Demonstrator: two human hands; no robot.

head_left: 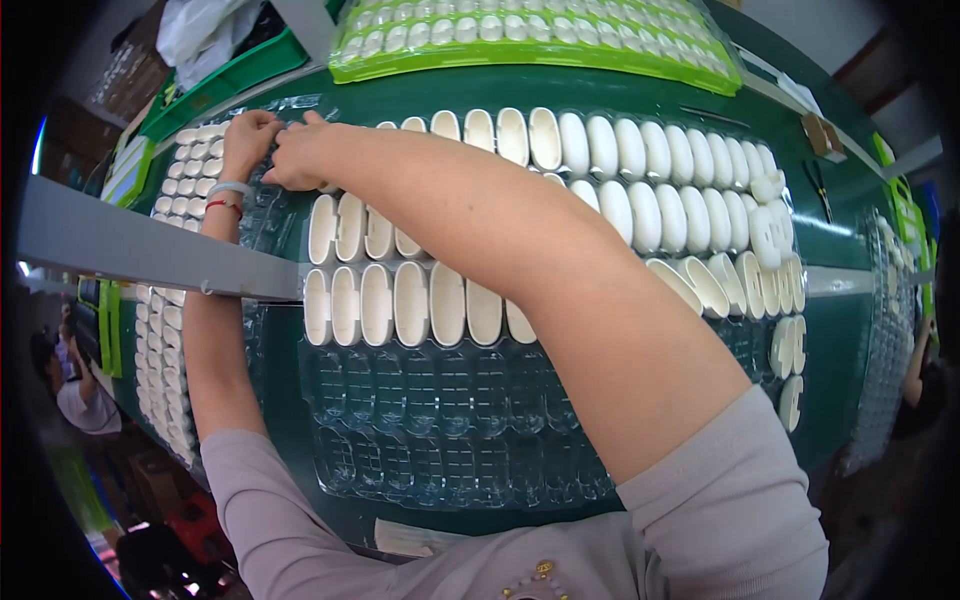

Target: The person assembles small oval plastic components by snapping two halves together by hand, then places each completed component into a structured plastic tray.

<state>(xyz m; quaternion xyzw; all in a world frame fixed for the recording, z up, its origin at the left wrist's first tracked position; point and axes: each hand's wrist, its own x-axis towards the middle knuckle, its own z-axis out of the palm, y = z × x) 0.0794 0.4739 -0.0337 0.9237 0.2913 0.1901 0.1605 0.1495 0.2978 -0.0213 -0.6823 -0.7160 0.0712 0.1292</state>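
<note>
At the far left my left hand (pixel 248 145) and my right hand (pixel 303 155) are close together, my right forearm crossing over the middle tray. The left fingers are bent and closed at the tips; what they hold, if anything, is too small to make out. My right fingers curl over the tray corner, and their grip is partly hidden. Below them is a clear plastic tray (pixel 460 400) with rows of oval white plastic shells (pixel 410 305), hollow side up at the left. To the right sit closed-looking white shells (pixel 672 218), rounded side up. Its nearer rows hold no shells.
A second tray with small white pieces (pixel 160 345) lies on the left. Green trays (pixel 540 68) of white parts stand at the back. A grey bar (pixel 150 240) crosses from the left. Pliers (pixel 822 190) and a small brown box (pixel 822 137) are at the right, near stacked clear trays (pixel 880 330).
</note>
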